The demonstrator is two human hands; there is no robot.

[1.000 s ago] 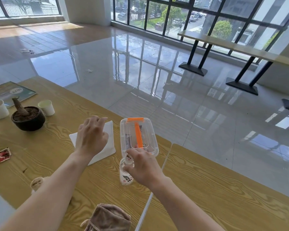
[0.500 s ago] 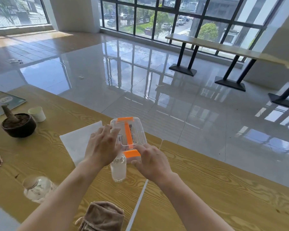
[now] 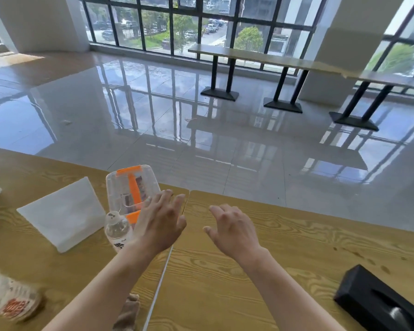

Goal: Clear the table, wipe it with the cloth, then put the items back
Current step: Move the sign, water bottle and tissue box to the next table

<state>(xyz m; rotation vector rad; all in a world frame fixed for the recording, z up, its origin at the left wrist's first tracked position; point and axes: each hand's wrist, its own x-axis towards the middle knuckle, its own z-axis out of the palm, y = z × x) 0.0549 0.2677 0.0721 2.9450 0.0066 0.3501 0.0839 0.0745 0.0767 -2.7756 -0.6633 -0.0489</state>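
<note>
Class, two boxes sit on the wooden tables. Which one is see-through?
The clear plastic box with orange clips, by the left hand; the black rectangular box at lower right is opaque.

My left hand (image 3: 161, 225), fingers spread, hovers at the near corner of a clear box (image 3: 129, 187) with an orange handle, just beside a small water bottle (image 3: 117, 230) standing on the wooden counter (image 3: 249, 283). My right hand (image 3: 232, 229), fingers loosely bent, hangs over the wood right of the seam, holding nothing. A white folded sheet (image 3: 62, 216) lies left of the clear box, a brown cloth (image 3: 129, 314) shows under my left forearm, and a black box (image 3: 378, 299) sits far right. Beyond, a glossy floor (image 3: 201, 139) mirrors tall windows (image 3: 177, 25).
</note>
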